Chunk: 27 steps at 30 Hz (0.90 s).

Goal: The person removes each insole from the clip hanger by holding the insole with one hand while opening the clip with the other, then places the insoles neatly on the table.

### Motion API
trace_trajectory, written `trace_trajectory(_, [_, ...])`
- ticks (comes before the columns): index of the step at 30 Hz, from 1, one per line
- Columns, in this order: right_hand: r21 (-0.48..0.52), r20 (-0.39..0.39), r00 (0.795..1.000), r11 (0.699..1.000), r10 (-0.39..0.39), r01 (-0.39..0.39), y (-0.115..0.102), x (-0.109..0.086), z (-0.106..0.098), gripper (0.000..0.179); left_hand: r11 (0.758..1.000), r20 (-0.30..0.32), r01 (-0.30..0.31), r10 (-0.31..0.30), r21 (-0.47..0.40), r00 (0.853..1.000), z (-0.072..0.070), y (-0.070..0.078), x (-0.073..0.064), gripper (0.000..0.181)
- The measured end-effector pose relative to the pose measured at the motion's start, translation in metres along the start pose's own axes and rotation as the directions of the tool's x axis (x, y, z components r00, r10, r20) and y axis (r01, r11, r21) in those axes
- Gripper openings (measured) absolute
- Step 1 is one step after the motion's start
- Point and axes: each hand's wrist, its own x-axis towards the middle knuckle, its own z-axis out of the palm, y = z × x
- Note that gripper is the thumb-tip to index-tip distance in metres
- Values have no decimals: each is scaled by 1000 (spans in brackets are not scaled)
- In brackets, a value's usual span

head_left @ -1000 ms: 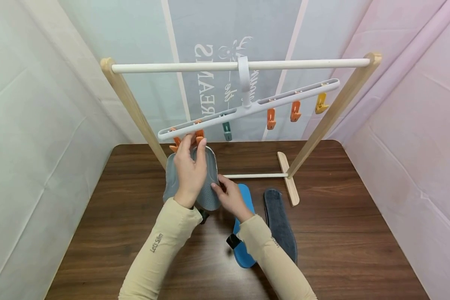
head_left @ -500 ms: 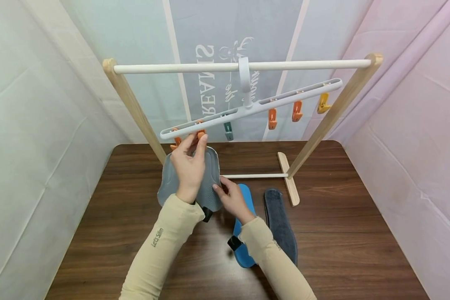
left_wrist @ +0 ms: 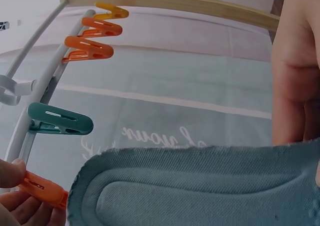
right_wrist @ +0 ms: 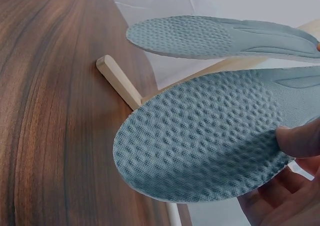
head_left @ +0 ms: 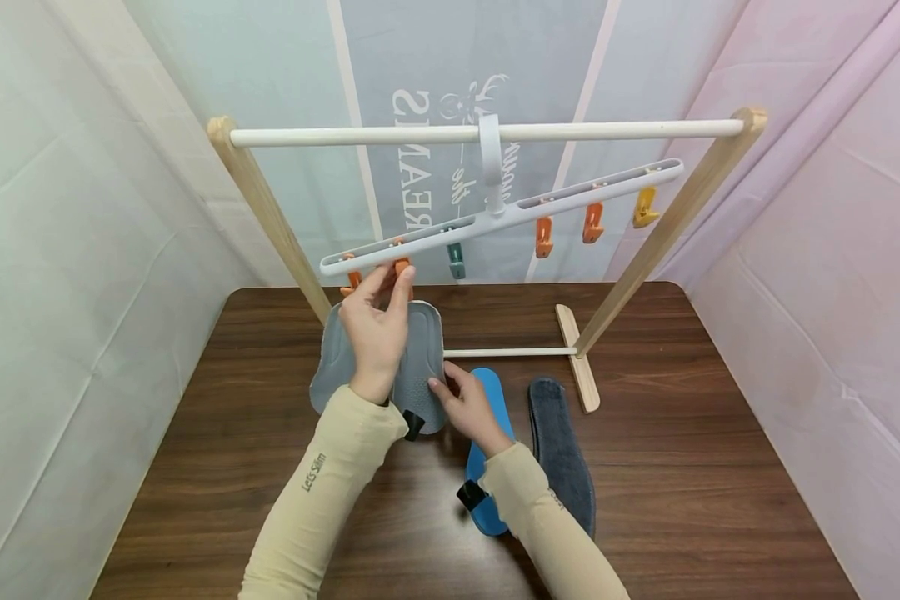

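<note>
My left hand [head_left: 375, 342] pinches an orange clip [left_wrist: 41, 187] on the white hanger [head_left: 420, 243] between thumb and fingers. The clip's lower end meets the top edge of a grey insole [right_wrist: 200, 136]; whether its jaws grip the insole cannot be made out. Lower down, my right hand [head_left: 471, 410] holds this insole by its side edge, thumb on the textured face. A second grey insole [right_wrist: 182, 35] hangs to the left, partly behind my left hand in the head view, below the outermost orange clip [head_left: 354, 279].
The hanger hooks over the white rod [head_left: 345, 136] of a wooden stand [head_left: 277, 225]. A green clip [head_left: 456, 260], orange clips and a yellow clip [head_left: 645, 207] hang farther right. A blue insole [head_left: 487, 517] and a dark insole [head_left: 562, 450] lie on the wooden table [head_left: 705, 467].
My right hand and the insole in it have dropped slightly. The hanging insole has shifted a little left. My left hand stays at the orange clip.
</note>
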Motion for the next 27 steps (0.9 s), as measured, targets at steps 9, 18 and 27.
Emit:
trace_trajectory(9, [32, -8, 999, 999, 39, -39, -4, -6, -3, 23, 991, 113, -87, 75, 101, 991, -1, -2, -3, 32])
trace_trajectory(18, [50, -8, 998, 997, 63, -62, 11, -11, -2, 23, 995, 133, -59, 48, 75, 990, -2, -1, -3, 37])
trace_trajectory(27, [13, -12, 996, 996, 88, -88, 16, -16, 1, 13, 997, 148, -26, 15, 73, 989, -2, 0, -1, 41])
